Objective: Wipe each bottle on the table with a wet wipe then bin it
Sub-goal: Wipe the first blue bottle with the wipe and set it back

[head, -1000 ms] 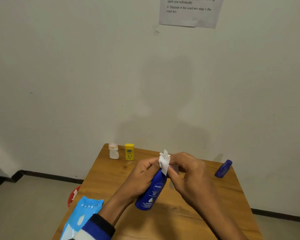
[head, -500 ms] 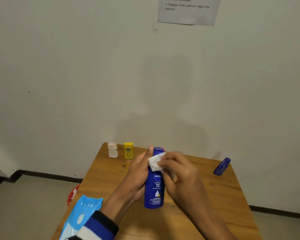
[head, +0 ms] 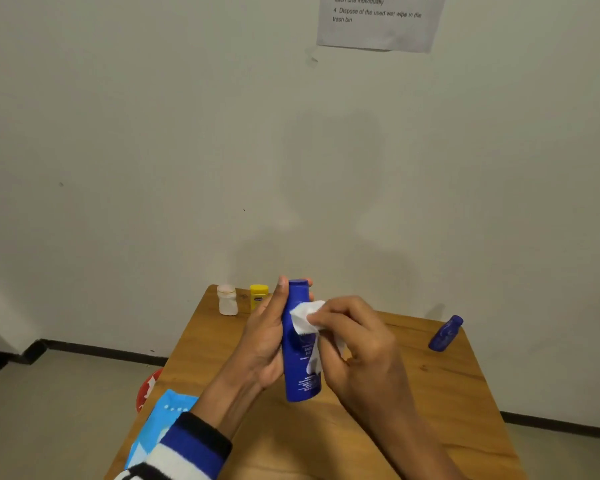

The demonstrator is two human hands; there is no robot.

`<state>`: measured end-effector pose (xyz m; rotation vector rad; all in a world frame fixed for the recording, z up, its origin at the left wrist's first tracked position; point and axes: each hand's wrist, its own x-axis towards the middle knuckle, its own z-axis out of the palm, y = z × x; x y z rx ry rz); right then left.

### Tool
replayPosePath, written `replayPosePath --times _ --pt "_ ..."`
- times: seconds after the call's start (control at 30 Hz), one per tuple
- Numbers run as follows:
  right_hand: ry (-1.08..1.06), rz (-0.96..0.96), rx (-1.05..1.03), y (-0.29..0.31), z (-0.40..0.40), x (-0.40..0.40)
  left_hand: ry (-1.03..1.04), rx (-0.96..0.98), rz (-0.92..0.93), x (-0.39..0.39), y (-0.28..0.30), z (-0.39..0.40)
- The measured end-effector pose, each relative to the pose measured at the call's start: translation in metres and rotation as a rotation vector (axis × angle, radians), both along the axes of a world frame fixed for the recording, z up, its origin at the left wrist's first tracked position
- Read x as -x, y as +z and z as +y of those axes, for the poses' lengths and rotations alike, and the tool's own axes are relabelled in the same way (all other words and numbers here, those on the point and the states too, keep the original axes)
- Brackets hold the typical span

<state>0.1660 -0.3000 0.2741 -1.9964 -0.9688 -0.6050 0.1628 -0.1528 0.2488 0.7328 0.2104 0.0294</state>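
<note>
My left hand grips a tall blue lotion bottle upright above the wooden table. My right hand presses a white wet wipe against the bottle's upper front. A small white bottle and a yellow jar stand at the table's far left corner. A small blue bottle leans near the far right edge.
A light blue wet wipe pack lies at the table's near left edge. A red bin shows on the floor just left of the table. The wall behind carries a paper instruction sheet.
The bottle went from tilted to upright in my left hand. My right hand brought the wipe down from the cap onto the bottle's upper body.
</note>
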Motion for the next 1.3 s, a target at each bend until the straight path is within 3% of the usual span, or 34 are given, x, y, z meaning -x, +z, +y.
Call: replayPosePath --times 0.3,0.6,0.83,1.07,1.3 --pt "0.134 -0.056 0.127 -0.058 0.011 0.033 0.11 0.049 0.03 -0.002 -0.007 0.013" --pt "0.023 -0.059 0.112 -0.021 0.021 0.002 0.069 0.069 0.009 -0.006 -0.004 0.003" --pt "0.125 0.02 0.11 -0.051 0.007 0.032 0.079 0.013 0.006 -0.006 -0.001 0.01" --pt "-0.028 -0.039 0.102 -0.019 0.014 0.002 0.001 -0.007 0.011 -0.005 0.0 -0.009" --pt "0.122 0.084 0.042 -0.059 -0.002 0.028 0.079 -0.039 -0.003 -0.017 0.002 0.01"
